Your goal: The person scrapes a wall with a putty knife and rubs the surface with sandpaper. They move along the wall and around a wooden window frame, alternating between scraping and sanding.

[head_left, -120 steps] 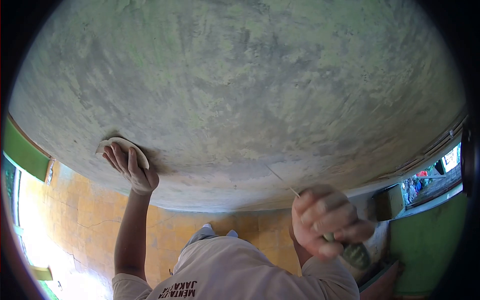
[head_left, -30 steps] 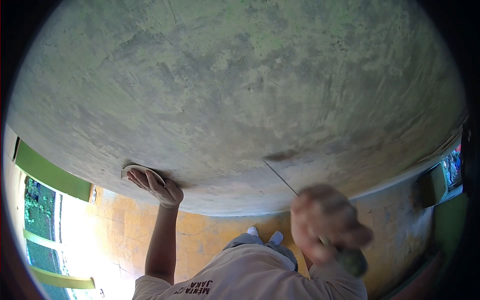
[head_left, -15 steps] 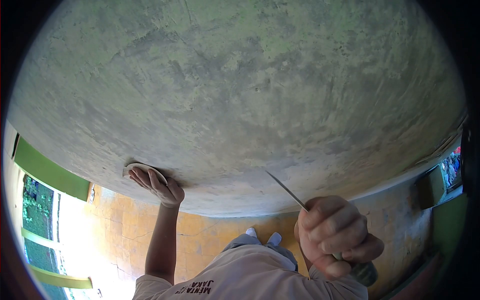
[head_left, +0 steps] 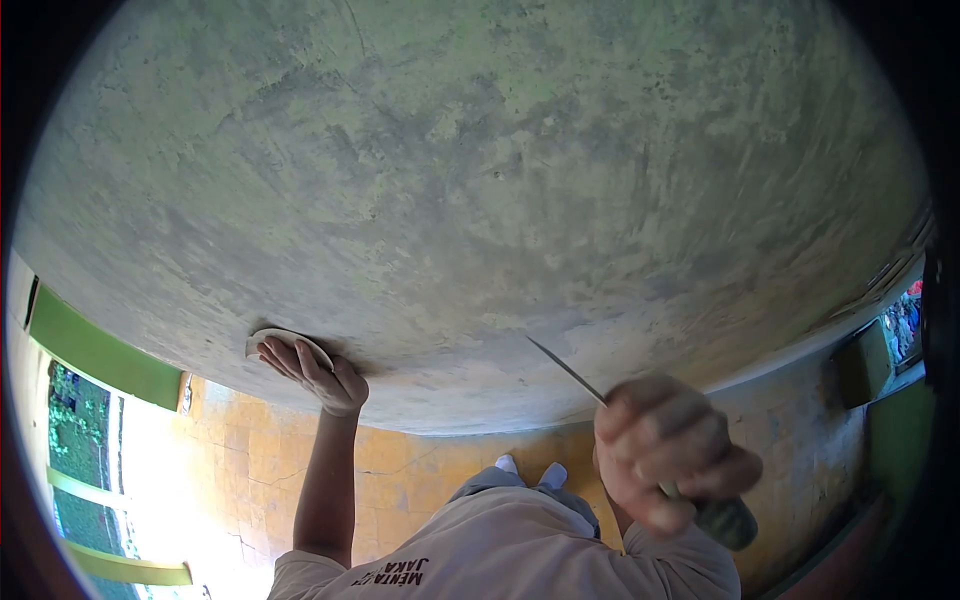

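Observation:
My left hand lies flat-fingered over a pale, thin, round-edged piece and presses it to the wall low on the left. What this piece is made of does not show. In my right fist is a scraper, its narrow blade seen edge-on and its tip near the wall. The scraper's dark green handle end sticks out below the fist. Both hands face the grey-green plastered wall, which is patchy, scuffed and streaked.
Below the wall runs a floor of orange-yellow tiles, where my feet stand. At the left are a green-painted ledge and a bright opening with plants. A small window-like opening shows at the far right.
My right hand and the scraper have shifted slightly left and up, and the fist is more blurred. My left hand stays in place on the pale piece.

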Available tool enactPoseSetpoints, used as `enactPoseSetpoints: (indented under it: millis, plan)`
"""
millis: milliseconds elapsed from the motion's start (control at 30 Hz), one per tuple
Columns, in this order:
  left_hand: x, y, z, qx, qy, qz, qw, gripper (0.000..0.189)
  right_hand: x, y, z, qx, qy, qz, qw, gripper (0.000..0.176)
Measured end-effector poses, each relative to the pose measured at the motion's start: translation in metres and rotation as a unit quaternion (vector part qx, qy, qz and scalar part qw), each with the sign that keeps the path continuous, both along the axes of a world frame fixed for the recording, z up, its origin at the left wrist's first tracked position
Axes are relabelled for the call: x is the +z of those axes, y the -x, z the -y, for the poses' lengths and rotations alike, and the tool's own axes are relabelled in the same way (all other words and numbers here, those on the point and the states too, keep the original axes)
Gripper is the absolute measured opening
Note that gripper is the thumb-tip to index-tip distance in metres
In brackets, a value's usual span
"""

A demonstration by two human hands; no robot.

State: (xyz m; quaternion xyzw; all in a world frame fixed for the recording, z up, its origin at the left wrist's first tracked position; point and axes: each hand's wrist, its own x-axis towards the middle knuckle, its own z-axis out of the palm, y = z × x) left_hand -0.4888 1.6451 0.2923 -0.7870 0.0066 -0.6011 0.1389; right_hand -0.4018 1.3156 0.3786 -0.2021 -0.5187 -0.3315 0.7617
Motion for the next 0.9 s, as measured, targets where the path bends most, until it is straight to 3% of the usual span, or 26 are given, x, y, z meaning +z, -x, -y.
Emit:
enactPoseSetpoints:
  millis: [133,233,333,400,467,533,600,667,733,900]
  plan:
    - [0.000,0.001,0.001,-0.003,-0.002,-0.002,1.000,0.056,-0.005,-0.007,-0.007,-0.033,0.000,-0.003,0.999,0.028]
    - [0.001,0.001,0.002,-0.003,-0.006,-0.001,1.000,0.056,-0.007,-0.008,-0.006,0.025,0.067,-0.071,0.995,0.029]
    - [0.002,-0.001,0.001,-0.003,-0.010,0.000,1.000,0.056,-0.012,0.009,0.002,0.021,-0.046,-0.035,0.998,0.029]
    - [0.001,0.000,0.001,-0.005,-0.012,-0.002,1.000,0.056,-0.015,-0.001,-0.008,-0.031,-0.058,-0.038,0.997,0.029]
    - [0.001,-0.001,0.002,0.000,-0.009,0.002,1.000,0.055,-0.019,-0.011,-0.013,0.095,0.131,-0.159,0.974,0.028]
    - [0.002,-0.001,0.004,-0.004,-0.016,0.003,1.000,0.055,-0.021,-0.011,-0.011,0.099,0.126,-0.137,0.977,0.028]
    - [0.004,-0.002,0.002,-0.002,-0.020,0.006,1.000,0.055,-0.021,0.000,-0.010,-0.021,-0.061,-0.061,0.996,0.028]
    - [0.001,-0.001,0.001,-0.006,-0.010,0.002,1.000,0.054,-0.019,-0.002,-0.007,0.013,-0.055,-0.032,0.998,0.028]
    - [0.000,-0.001,-0.001,-0.003,-0.012,0.002,1.000,0.054,-0.021,-0.011,-0.013,-0.011,0.050,-0.081,0.995,0.025]
    - [0.002,-0.002,0.001,-0.009,-0.021,0.007,1.000,0.054,-0.018,0.000,-0.009,-0.045,-0.037,-0.066,0.996,0.026]
